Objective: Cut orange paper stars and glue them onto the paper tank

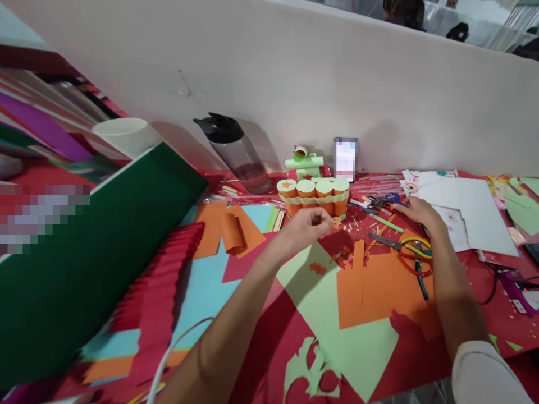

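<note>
My left hand (309, 229) hovers over the pale green paper (328, 286), its fingers curled into a pinch. Whatever the fingertips hold, if anything, is too small to make out. Just behind it stands an orange and pale green paper craft (314, 196) made of joined paper rolls, one top bearing an orange star. To the right, my right hand (416, 212) has its fingertips closed at a blue-and-orange tool (386, 200), whose kind is not clear. Scissors (400, 245) with yellow and red handles lie in front of that hand, on orange paper (379, 292).
A dark green board (105, 247) leans at left beside pleated red paper (160, 292). A water bottle (238, 151), a phone (346, 159) and a green paper model (305, 163) stand along the wall. White sheets (484, 210) lie right. A white cable (168, 350) crosses my left forearm.
</note>
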### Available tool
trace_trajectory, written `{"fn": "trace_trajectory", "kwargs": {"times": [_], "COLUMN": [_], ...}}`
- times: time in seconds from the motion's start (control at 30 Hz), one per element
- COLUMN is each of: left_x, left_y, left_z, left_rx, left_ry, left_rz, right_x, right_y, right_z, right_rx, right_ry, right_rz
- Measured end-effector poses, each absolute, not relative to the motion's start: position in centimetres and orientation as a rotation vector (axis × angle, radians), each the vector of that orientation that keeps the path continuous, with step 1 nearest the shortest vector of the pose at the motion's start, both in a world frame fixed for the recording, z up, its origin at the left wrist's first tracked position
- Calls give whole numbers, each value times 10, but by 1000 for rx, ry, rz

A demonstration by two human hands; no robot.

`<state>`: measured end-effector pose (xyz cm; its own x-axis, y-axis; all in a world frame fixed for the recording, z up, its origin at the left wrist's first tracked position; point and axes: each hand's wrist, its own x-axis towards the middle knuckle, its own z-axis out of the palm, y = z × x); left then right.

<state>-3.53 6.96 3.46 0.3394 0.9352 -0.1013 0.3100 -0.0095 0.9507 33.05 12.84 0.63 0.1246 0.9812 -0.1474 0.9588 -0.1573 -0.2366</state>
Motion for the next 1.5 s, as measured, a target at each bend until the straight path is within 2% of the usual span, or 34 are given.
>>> {"fn": "trace_trajectory", "kwargs": {"times": [0.23,0.73,1.1,1.33,1.5], "left_x": [-38,-36,-37,-34,-34], "left_y": [71,70,69,65,63], "left_z": [31,37,36,43,48], "left_rx": [1527,1525,1554,1488,1446], "left_ry": [1169,1176,1164,1189,1199], "left_rz": [739,764,780,817,869], "right_x": [335,347,336,327,312], "right_y": [137,132,127,109,92], "right_z": [-8,6,16,44,62], "right_rx": [-2152,-1927,-1761,-1287,-1089], "right_ry": [-1935,-1697,-1561,-1472,-1576], "right_rz": [490,813,923,967,1112]}}
